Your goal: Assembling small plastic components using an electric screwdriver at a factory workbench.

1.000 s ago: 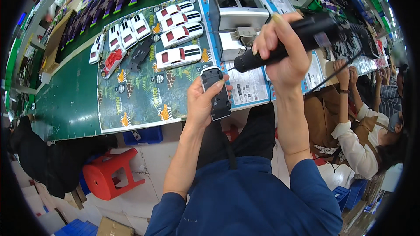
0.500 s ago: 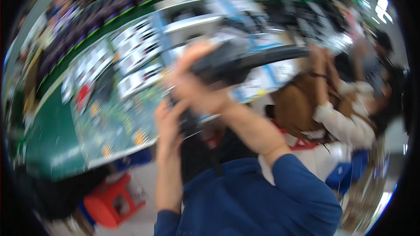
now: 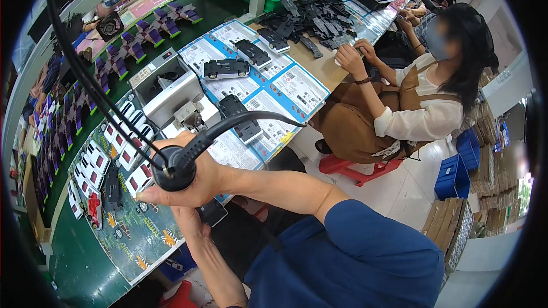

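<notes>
My right hand point(image 3: 197, 179) is closed around a black electric screwdriver point(image 3: 174, 172), its corded top end toward me. A thick, tapering black cable sleeve point(image 3: 245, 118) curves off it to the right. Below, my left hand point(image 3: 191, 222) is mostly hidden by the right one. Beside its palm shows the dark corner of what looks like a black-bottomed toy car point(image 3: 212, 212), held low over the table's front edge. The tool's tip is out of sight. Just beyond my hands stands a grey metal machine with a feeder tray point(image 3: 174, 94).
White toy cars point(image 3: 94, 162) stand in rows at the left, near a red-and-white one point(image 3: 94, 208). Several black car bases point(image 3: 240, 117) lie on printed sheets. Purple parts point(image 3: 131, 48) line the green belt. At right a co-worker point(image 3: 422, 91) sits by piled black parts point(image 3: 319, 20).
The screwdriver has swung from lying sideways to standing with its top end toward me. Both hands have come left and lower in the picture, which also shifted; the earlier frame is blurred.
</notes>
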Demonstrator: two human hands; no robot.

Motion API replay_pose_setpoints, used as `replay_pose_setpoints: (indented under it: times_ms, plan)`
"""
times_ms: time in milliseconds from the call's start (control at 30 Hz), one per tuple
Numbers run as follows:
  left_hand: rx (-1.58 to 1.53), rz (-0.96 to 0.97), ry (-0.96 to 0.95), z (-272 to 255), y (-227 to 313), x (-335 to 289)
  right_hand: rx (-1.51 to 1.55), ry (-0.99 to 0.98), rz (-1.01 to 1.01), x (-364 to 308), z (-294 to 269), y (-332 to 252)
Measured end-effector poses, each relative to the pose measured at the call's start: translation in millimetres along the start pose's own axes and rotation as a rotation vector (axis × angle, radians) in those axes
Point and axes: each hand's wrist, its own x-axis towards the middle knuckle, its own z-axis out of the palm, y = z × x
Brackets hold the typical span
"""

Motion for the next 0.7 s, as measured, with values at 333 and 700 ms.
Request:
replay_pose_setpoints:
  times_ms: [333,700]
  plan:
    - [0.017,0.069,-0.012,-7.8,6.3,-7.8,0.172,0.137,0.059,-5.3,7.5,-11.8]
    - [-0.396,-0.101,-0.131,2.8,10.6,-12.6,0.307,0.127,0.004,36.2,-73.6,-5.1]
